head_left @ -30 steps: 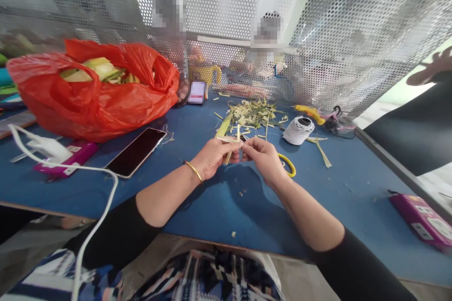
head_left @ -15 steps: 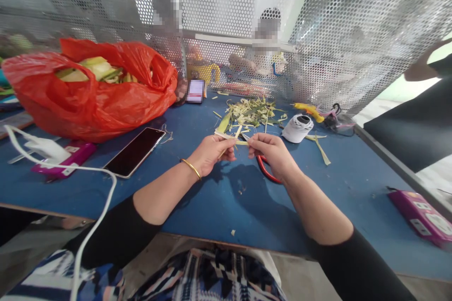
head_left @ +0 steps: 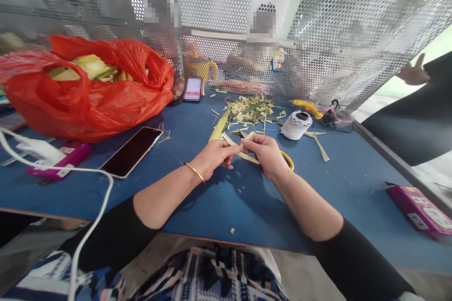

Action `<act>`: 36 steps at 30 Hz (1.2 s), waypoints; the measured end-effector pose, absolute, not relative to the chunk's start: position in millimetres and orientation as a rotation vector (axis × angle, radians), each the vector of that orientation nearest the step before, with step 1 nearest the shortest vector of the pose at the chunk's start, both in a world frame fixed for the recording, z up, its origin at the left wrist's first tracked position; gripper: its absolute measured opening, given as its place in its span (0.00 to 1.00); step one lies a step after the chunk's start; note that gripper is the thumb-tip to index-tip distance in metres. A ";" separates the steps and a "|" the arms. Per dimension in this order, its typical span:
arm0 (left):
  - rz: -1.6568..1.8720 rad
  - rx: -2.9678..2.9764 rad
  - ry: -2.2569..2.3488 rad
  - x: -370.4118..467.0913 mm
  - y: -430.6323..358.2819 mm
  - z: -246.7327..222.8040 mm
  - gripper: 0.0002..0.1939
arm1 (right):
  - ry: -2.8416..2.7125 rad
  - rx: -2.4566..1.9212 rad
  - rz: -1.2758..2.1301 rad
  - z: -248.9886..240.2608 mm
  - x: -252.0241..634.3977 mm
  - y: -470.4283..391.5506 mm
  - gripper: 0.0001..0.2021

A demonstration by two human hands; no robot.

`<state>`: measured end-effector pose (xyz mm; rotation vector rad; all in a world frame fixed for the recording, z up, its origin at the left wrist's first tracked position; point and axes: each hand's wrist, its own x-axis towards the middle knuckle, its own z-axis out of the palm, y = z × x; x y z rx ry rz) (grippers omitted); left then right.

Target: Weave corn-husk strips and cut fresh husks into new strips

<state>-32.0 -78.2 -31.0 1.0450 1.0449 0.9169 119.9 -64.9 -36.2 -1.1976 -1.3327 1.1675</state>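
Note:
My left hand point(head_left: 216, 154) and my right hand point(head_left: 267, 154) meet above the table. Both are closed, thumbs pinching pale green leaf strips point(head_left: 249, 157) that cross between the fingers. One strip passes below the fingertips towards the right hand; another end sticks up from the left. Partly hidden behind my right hand lie scissors, a yellow handle loop point(head_left: 288, 160) showing. A wider green leaf piece point(head_left: 220, 126) lies just beyond my left hand. Past the fingers is a heap of leaf scraps point(head_left: 251, 109), and a white spool of thread point(head_left: 295, 125) stands to its right.
A red plastic bag point(head_left: 116, 103) of leaf pieces stands at the left. Near it are a dark phone point(head_left: 132, 152), a purple power strip point(head_left: 76, 156) and a white cable point(head_left: 102, 211). Another purple power strip point(head_left: 420, 209) lies right. A perforated metal screen point(head_left: 226, 0) rises behind.
My hands have come closer together, and the right one has shifted slightly left. The strip now bends below the fingers instead of stretching straight. Another person's hand at the right has changed pose.

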 end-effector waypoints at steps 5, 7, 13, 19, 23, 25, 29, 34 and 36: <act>0.912 1.114 1.030 -32.3 -76.1 -33.9 0.15 | -1.391 -1.311 0.946 -40.2 122.0 -63.0 0.16; 0.917 1.162 1.059 -32.3 -76.2 -34.4 0.13 | -1.473 -1.354 0.819 -36.2 124.1 -63.7 0.13; 0.888 1.313 1.073 -29.5 -79.5 -33.5 0.14 | -1.807 -1.280 0.418 -22.2 124.7 -72.3 0.07; 0.870 1.433 1.140 -29.1 -81.8 -35.3 0.20 | -1.737 -1.345 0.675 -29.0 119.5 -73.3 0.11; 0.841 1.411 1.032 -29.4 -82.8 -34.9 0.20 | -1.687 -1.272 0.585 -30.1 115.4 -75.7 0.12; 0.815 1.400 0.998 -29.3 -82.9 -34.2 0.20 | -1.686 -1.248 0.542 -29.8 114.4 -76.7 0.12; 0.814 1.298 1.024 -29.7 -81.8 -32.1 0.18 | -1.652 -1.230 0.505 -28.9 120.6 -71.2 0.10; 0.905 1.127 1.068 -31.7 -79.8 -27.9 0.16 | -1.355 -1.357 0.683 -25.1 134.5 -58.2 0.17; 0.919 1.089 1.076 -31.7 -79.8 -26.4 0.18 | -1.324 -1.378 0.948 -24.6 135.3 -57.2 0.21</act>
